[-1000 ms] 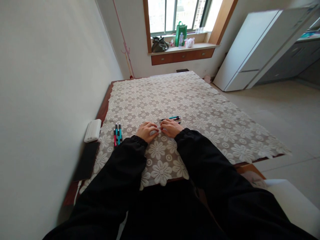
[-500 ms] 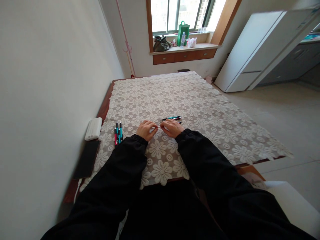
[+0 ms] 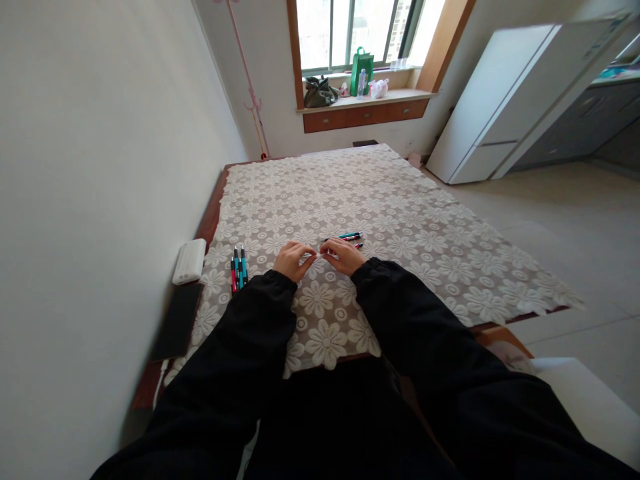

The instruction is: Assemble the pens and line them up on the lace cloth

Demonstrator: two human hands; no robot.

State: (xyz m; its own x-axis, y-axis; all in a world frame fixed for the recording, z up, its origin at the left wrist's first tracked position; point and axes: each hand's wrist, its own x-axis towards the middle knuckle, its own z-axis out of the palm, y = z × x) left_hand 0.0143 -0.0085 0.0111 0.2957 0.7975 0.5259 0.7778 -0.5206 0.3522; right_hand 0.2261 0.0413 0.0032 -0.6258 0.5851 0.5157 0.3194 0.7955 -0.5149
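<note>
My left hand (image 3: 294, 259) and my right hand (image 3: 343, 255) meet fingertip to fingertip over the lace tablecloth (image 3: 326, 343). Both are closed in a pinch around a tiny pale piece between them, too small to name. Just beyond my right hand lie several pens (image 3: 350, 236) with teal and red barrels, partly covered by its fingers. To the left of my left hand, another group of pens (image 3: 239, 267), teal and one red, lies side by side with tips pointing away from me.
Along the table's left edge sit a white box-like device (image 3: 191, 261) and a dark flat tablet-like object (image 3: 177, 321) with a white cable (image 3: 160, 383). A white chair (image 3: 583, 393) stands at the right. Beyond are a window sill with bags (image 3: 361, 72) and a white fridge (image 3: 493, 107).
The view has shifted slightly. Both hands keep their pinch at nearly the same place, with the fingertips a touch closer together. The pens have not moved on the cloth.
</note>
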